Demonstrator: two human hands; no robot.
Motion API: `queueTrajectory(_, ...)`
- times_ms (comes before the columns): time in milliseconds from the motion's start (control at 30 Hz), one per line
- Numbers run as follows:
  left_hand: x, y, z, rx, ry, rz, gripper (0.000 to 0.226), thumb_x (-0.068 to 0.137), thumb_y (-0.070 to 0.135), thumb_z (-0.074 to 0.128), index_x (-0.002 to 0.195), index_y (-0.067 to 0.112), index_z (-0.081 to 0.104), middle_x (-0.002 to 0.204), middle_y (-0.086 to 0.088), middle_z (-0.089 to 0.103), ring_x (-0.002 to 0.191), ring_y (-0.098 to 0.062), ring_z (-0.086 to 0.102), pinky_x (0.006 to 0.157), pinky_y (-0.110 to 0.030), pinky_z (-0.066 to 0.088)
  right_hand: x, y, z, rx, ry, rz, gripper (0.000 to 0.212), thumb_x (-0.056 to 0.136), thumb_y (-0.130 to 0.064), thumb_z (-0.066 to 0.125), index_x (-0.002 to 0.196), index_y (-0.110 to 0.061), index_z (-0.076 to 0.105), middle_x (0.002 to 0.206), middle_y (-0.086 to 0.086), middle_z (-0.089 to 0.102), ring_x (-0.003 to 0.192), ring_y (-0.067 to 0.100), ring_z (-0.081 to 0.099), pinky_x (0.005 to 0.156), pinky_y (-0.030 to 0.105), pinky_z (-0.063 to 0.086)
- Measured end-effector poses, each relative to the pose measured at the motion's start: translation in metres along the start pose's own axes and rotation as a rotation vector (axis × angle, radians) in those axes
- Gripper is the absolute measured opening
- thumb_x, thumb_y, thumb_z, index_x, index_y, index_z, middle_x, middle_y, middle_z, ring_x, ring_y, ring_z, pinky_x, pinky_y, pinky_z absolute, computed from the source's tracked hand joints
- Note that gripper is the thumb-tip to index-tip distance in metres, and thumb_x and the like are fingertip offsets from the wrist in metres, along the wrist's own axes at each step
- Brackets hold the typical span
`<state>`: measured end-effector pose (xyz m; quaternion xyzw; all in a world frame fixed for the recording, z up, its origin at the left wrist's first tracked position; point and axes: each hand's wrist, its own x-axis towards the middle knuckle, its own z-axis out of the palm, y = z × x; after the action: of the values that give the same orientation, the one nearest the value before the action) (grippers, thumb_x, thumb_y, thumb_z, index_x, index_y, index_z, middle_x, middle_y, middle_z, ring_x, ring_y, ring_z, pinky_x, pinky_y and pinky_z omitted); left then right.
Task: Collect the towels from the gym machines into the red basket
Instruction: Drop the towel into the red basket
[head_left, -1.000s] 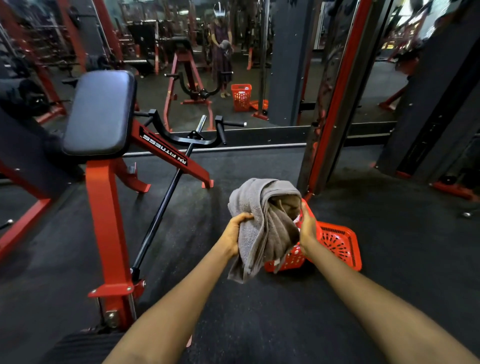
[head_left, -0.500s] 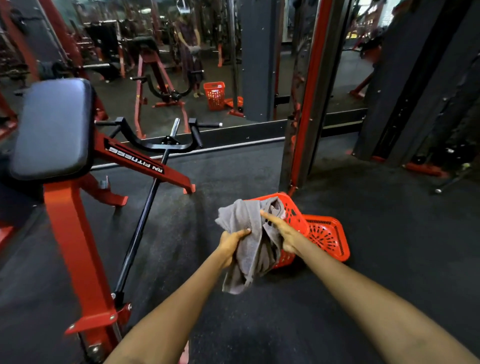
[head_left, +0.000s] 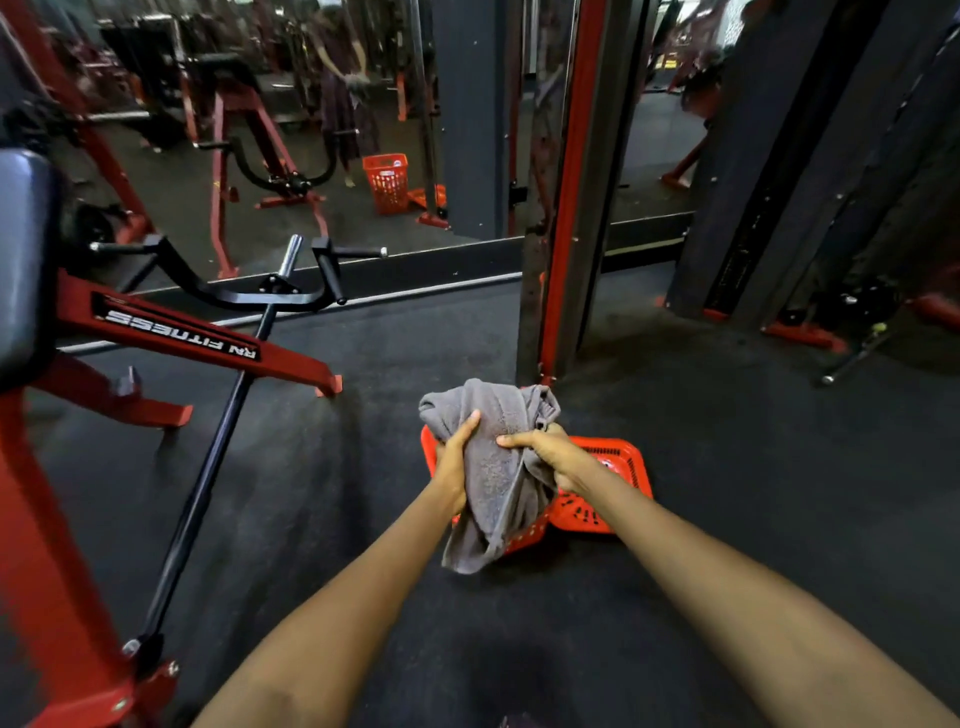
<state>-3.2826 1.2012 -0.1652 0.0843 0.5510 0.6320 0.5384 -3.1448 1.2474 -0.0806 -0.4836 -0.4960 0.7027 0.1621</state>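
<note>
I see both hands' grip closed on the grey towel (head_left: 493, 467), left hand (head_left: 454, 462), right hand (head_left: 550, 454), now bunched lower, seemingly over the red basket (head_left: 623, 467).

A bunched grey towel (head_left: 493, 467) (one end drooping toward six o'clock) hangs over the red perforated basket (head_left: 618, 478), which sits on the dark floor, its rim showing at three o'clock of the towel.

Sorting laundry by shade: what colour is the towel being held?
Plain grey towel, seen in the head view.
</note>
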Motion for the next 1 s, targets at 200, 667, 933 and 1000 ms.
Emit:
queueTrajectory(200, -0.009, 0.014, 0.046, -0.122, 0.063, 0.060, 0.084, 0.055, 0.043, 0.087, 0.126, 0.010, 0.057, 0.116, -0.017, 0.068, 0.105, -0.033, 0.067, 0.094, -0.052, 0.051, 0.044, -0.020, -0.040, -0.029, -0.029, -0.010, 0.018, 0.072, -0.003, 0.075, 0.080, -0.014, 0.063, 0.096, 0.011, 0.071, 0.081, 0.024, 0.066, 0.091, 0.044, 0.053)
queueTrajectory(667, 0.093, 0.033, 0.050, -0.047, 0.297, 0.014, 0.036, 0.091, 0.009, 0.059, 0.126, 0.002, 0.055, 0.118, -0.015, 0.062, 0.104, -0.028, 0.060, 0.094, -0.040, 0.050, 0.185, -0.022, -0.040, 0.028, -0.064, 0.120, 0.017, 0.076, 0.007, 0.067, 0.082, -0.007, 0.061, 0.063, 0.000, 0.069, 0.050, 0.009, 0.065, 0.051, 0.021, 0.051)
queueTrajectory(933, 0.188, 0.053, 0.037, 0.041, 0.339, -0.101, 0.038, 0.086, -0.008, 0.051, 0.123, 0.000, 0.055, 0.104, -0.010, 0.063, 0.093, -0.026, 0.058, 0.074, -0.033, 0.052, 0.293, -0.025, -0.033, -0.008, -0.035, 0.260, 0.016, 0.075, 0.005, 0.063, 0.087, -0.006, 0.062, 0.045, -0.007, 0.065, 0.041, 0.007, 0.062, 0.045, 0.018, 0.050)
queueTrajectory(1000, 0.213, 0.051, 0.034, 0.060, 0.347, -0.139, 0.036, 0.086, -0.009, 0.051, 0.121, 0.001, 0.054, 0.101, -0.010, 0.063, 0.096, -0.028, 0.058, 0.078, -0.035, 0.052, 0.317, -0.019, -0.036, -0.007, -0.014, 0.301, 0.026, 0.073, 0.003, 0.065, 0.097, -0.004, 0.062, 0.046, -0.006, 0.064, 0.042, 0.008, 0.060, 0.049, 0.020, 0.050)
